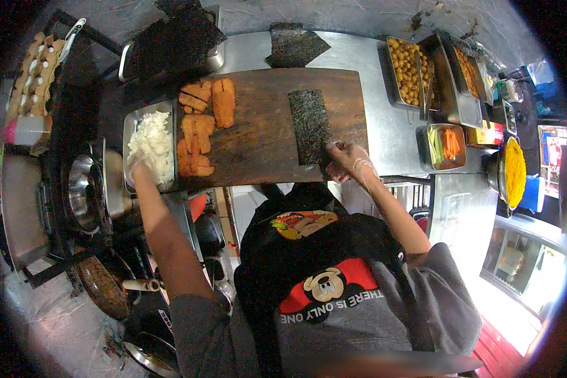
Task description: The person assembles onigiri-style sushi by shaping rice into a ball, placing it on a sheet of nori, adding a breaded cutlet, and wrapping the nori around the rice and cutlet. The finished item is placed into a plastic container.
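On the left, my left hand (138, 169) reaches into a metal tray (128, 126) of white rice (150, 142); its fingers are mostly hidden against the rice. A dark nori sheet (310, 123) lies flat on the wooden cutting board (258, 138). By the sheet's near right corner is my right hand (351, 160), in a clear plastic glove. Its fingers are curled closed at the board's near edge, and whatever they hold, if anything, is hidden. Orange breaded cutlets (198, 129), some cut into pieces, rest along the board's left side.
More nori sheets (296, 47) lie beyond the board, with a dark stack (176, 41) at far left. To the right stand a tray of small yellow-brown balls (408, 69), a tray of vegetable sticks (450, 146) and a bowl of yellow shreds (515, 173). Pans (104, 283) sit lower left.
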`<state>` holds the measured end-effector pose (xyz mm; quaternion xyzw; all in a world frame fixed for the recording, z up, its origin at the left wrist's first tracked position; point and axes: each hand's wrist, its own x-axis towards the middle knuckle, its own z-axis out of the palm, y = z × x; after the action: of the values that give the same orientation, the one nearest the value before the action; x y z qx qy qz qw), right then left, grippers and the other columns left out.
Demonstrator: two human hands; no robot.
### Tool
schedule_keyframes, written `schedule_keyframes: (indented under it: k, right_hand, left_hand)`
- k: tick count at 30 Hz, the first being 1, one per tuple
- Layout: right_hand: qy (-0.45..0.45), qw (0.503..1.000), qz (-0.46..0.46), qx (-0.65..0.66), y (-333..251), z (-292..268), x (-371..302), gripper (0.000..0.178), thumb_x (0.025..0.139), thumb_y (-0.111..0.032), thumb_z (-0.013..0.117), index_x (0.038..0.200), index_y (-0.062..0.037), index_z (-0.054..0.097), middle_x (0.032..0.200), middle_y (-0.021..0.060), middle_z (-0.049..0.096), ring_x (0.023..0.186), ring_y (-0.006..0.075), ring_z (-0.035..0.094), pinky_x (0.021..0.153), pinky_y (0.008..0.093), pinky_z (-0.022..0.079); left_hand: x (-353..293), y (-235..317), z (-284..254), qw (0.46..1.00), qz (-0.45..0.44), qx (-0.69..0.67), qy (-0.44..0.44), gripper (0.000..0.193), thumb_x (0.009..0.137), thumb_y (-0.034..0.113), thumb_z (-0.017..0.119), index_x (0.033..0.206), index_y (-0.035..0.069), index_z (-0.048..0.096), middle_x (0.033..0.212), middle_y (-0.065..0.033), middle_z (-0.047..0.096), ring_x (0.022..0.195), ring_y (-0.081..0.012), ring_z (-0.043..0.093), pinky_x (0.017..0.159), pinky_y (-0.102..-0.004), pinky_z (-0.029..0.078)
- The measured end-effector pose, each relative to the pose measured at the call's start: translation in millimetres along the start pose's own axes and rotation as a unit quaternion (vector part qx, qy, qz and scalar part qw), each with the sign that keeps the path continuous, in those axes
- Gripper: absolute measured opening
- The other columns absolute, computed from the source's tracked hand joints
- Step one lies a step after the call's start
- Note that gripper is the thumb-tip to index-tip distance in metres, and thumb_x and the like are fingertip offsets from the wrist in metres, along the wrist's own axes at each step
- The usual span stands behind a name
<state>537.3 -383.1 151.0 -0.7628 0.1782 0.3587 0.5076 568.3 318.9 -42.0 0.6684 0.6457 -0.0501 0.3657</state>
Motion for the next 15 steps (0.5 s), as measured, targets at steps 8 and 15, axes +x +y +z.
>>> schedule_keyframes:
  k: [8,15]
  right_hand:
    - [0.102,0.96,-0.064,-0.251,31,3,16,0.043,0.097,-0.043,0.058,0.101,-0.0014,0.067,0.079,0.0158,0.072,0.071,0.0284,0.071,0.065,0.0414,0.056]
    - [0.232,0.917,-0.079,-0.316,18,0,-3,0.041,0.092,-0.044,0.064,0.116,-0.0121,0.053,0.094,0.0186,0.072,0.086,0.0438,0.068,0.075,0.051,0.051]
  left_hand:
    - [-47,-6,29,0.953,0.277,-0.072,0.103,0.057,0.086,0.053,0.065,0.113,0.002,0.069,0.105,-0.0145,0.069,0.09,-0.0287,0.063,0.08,-0.0416,0.049]
    - [-54,-35,-22,0.844,0.473,0.179,0.18,0.037,0.089,0.031,0.07,0.11,0.001,0.07,0.102,-0.0128,0.069,0.087,-0.0236,0.064,0.078,-0.0372,0.05]
